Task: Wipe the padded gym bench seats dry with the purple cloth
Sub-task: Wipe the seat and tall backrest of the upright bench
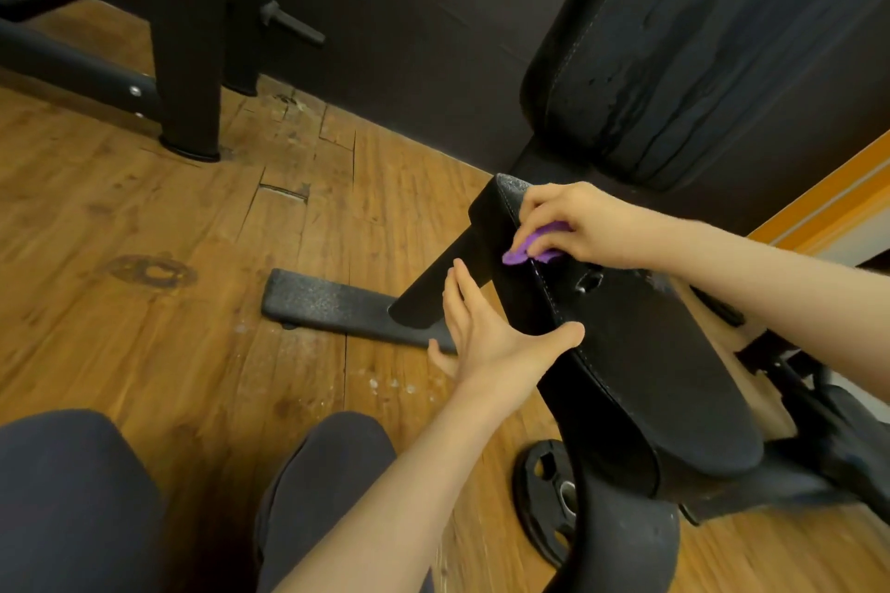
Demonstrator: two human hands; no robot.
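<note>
While the head view takes in the whole work, the right hand [573, 222] sits at the far upper edge of the padded seat [640, 352], its fingers curled round the bunched purple cloth [532, 246] and pressing it onto the stitched seam; the left hand [486, 332] lies spread, fingers straight against the seat's near side and thumb hooked over the top edge, holding nothing; the seat tilts down toward the person on its black frame, with the backrest pad [713, 53] rising behind it, streaked with what looks like moisture; a weight plate [549, 496] lies on the wooden floor [192, 207] below. Judging from this, the cloth is light, soft and limp, so it wants gathering into a wad under the fingers; the vinyl-like padding likely yields under pressure and is slick where wet; the seat itself seems fixed, so bracing its edge suits better than gripping.
</note>
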